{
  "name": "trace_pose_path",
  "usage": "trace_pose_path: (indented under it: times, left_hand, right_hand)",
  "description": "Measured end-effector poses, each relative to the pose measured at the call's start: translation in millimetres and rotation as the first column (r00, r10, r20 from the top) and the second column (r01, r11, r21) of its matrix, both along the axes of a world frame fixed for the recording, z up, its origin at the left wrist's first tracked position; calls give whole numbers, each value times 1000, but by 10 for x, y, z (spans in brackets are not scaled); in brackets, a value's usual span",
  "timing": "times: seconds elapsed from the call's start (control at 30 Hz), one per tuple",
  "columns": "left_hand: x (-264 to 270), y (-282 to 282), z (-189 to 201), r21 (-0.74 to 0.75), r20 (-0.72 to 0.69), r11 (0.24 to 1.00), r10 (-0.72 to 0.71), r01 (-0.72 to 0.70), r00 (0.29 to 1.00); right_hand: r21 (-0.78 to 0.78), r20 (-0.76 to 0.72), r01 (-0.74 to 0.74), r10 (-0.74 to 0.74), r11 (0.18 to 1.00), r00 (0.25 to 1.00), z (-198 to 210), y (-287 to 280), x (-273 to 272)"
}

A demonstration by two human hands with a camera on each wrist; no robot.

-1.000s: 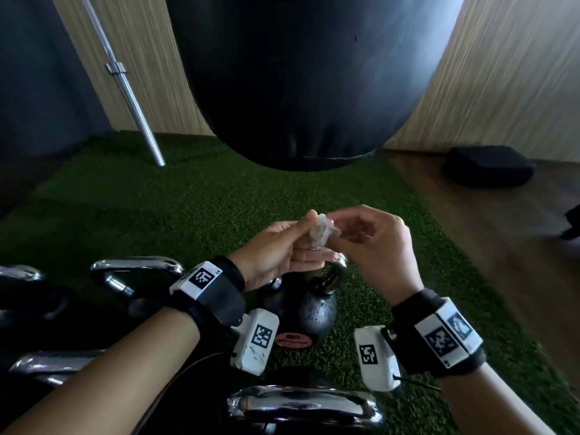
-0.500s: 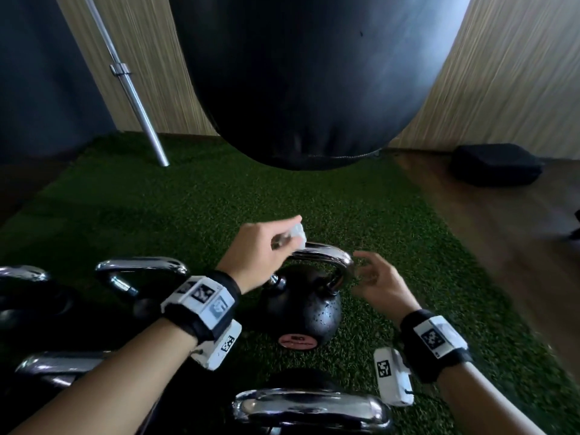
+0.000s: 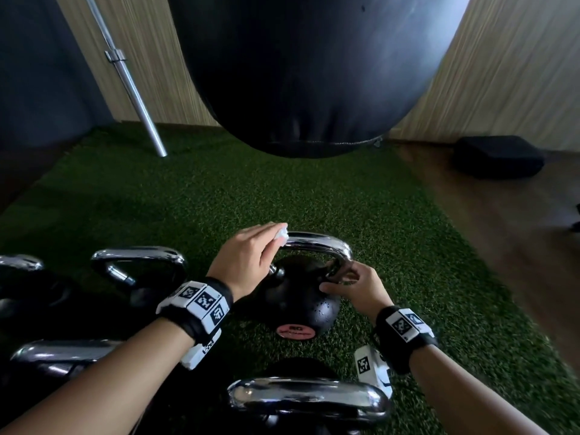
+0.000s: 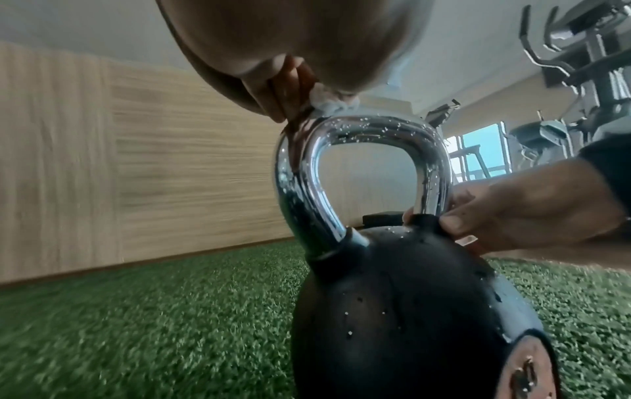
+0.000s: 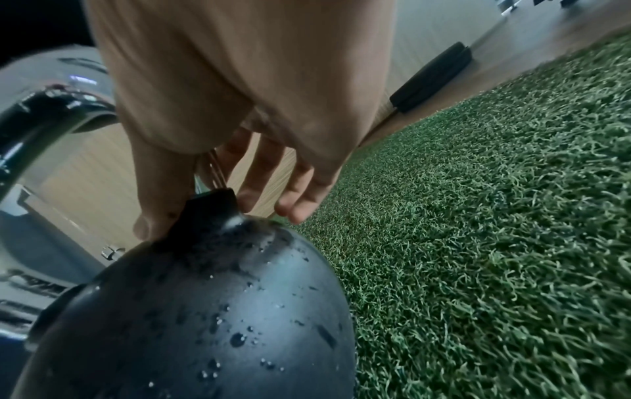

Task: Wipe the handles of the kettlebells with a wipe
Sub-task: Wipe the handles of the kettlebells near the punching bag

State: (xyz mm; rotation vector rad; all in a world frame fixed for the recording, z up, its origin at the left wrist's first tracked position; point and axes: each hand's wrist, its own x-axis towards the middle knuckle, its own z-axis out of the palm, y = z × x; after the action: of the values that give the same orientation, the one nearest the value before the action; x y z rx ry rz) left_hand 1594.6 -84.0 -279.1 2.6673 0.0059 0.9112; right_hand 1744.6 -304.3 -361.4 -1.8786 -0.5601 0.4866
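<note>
Left hand (image 3: 248,262) pinches one wipe (image 3: 280,241) on handle (image 3: 317,244); right hand (image 3: 354,288) grips its base.

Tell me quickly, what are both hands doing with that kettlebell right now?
Left hand presses the wipe on the top of the chrome handle. Right hand steadies the handle's right base on the kettlebell. Nothing in the way.

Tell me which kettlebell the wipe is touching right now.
The centre kettlebell, with the red label, alone on the turf. The left hand presses the wipe on its chrome handle; the right hand steadies it. The other kettlebells go untouched.
</note>
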Motion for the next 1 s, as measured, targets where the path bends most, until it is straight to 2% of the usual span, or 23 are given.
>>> trace_pose_path:
  times: [0.03,0.1,0.2,0.3,0.37,0.43,0.53,0.57,0.8,0.87,0.97,1.0]
  left_hand:
    - [6,2,-27,-16,4,1000,8,-8,1000]
    - [-12,31,-120,-155,28,985,79,-74,996]
    - [-96,133,-311,-331,38,919,239,-214,970]
    - [-170,123,-429,-380,37,903,228,-198,973]
    - [-155,72,-453,-467,49,867,224,-176,973]
    - [-115,19,-530,-605,7,764,287,-225,958]
    - [-88,-42,-717,-777,-149,548,315,-308,937]
    - [-99,-56,-783,-793,-177,521,301,-316,937]
    - [-139,-43,-877,-768,-189,558,274,-315,943]
    - [-136,-83,-982,-764,-238,548,253,-342,938]
    - [-180,-84,-1068,-702,-307,607,215,-373,927]
    - [-213,-81,-1046,-712,-308,604,187,-357,933]
  right_hand:
    - [0,12,9,-9,1000,1000,-5,8,-9]
    - [-16,46,28,-27,999,999,2,18,-35]
    - [-46,69,44,-41,998,997,24,19,-52]
    - [-52,72,47,-43,998,996,19,17,-57]
    - [-45,70,50,-47,998,996,-4,15,-53]
    - [-37,81,54,-51,998,995,-17,10,-64]
    - [-29,88,51,-48,998,995,1,15,-84]
    - [-34,91,49,-46,998,995,15,16,-93]
    - [-61,63,46,-42,997,997,41,13,-84]
    - [-75,50,52,-48,996,998,38,15,-71]
    - [-86,39,46,-42,995,998,15,26,-52]
    - [-90,33,46,-43,995,999,16,26,-56]
